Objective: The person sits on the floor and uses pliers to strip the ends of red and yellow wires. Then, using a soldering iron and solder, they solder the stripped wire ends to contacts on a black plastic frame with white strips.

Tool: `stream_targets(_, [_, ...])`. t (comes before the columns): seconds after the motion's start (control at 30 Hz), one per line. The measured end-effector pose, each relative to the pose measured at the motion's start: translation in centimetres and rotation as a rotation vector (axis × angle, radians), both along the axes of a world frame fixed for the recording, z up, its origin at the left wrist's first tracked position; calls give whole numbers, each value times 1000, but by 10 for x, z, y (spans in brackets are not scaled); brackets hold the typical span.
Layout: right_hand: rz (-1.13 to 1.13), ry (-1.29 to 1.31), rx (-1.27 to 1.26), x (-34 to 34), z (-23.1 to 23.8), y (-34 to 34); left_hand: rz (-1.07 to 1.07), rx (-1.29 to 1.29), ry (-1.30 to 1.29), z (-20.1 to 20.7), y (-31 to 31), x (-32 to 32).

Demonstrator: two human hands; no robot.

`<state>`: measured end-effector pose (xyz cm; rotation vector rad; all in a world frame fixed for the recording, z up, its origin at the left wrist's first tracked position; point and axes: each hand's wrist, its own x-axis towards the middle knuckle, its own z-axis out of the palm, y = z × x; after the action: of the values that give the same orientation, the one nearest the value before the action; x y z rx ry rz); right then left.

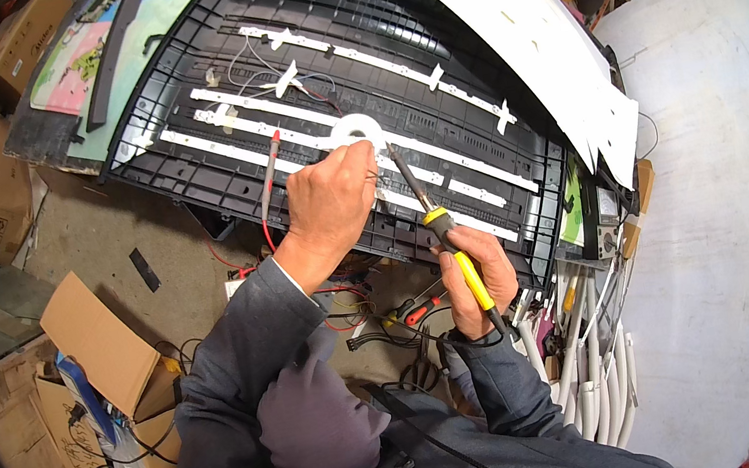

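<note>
My left hand (330,197) is closed, its fingers against the lower edge of a white ring-shaped roll (354,128) that it seems to hold. Whatever else lies within those fingers is hidden. In my right hand (480,276) is a yellow and black soldering iron (434,210), its tip pointing up and left, close to my left fingertips. Both hands are over a large black plastic panel (233,192) with several white LED strips (428,76) across it. A red test probe (269,177) lies on the panel's near side, left of my left hand.
A large white sheet (504,1) leans over the panel's far right. Open cardboard boxes (106,347) stand at lower left. Cables and a red-handled tool (422,311) lie below the panel. White tubes (600,384) stand at the right beside a pale board (697,186).
</note>
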<state>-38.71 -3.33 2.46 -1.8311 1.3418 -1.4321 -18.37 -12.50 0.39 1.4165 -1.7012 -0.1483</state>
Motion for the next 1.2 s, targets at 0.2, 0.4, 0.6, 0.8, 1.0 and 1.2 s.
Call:
stream_targets(0.2, [-23, -19, -1, -3, 3, 1, -21, 2, 17, 1, 2, -1])
stream_targets(0.4, [-6, -106, 28, 4, 8, 4, 6, -61, 141, 5, 5, 4])
stream_targets(0.6, [106, -29, 43, 9, 7, 10, 185, 163, 334, 13, 14, 38])
stream_targets(0.8, [88, -50, 17, 27, 8, 7, 173, 299, 469, 8, 12, 46])
stream_targets(1.0, [81, -12, 2, 27, 7, 5, 64, 228, 657, -1, 6, 38])
stream_targets(1.2, [80, 0, 11, 27, 10, 6, 24, 224, 601, 1, 2, 29])
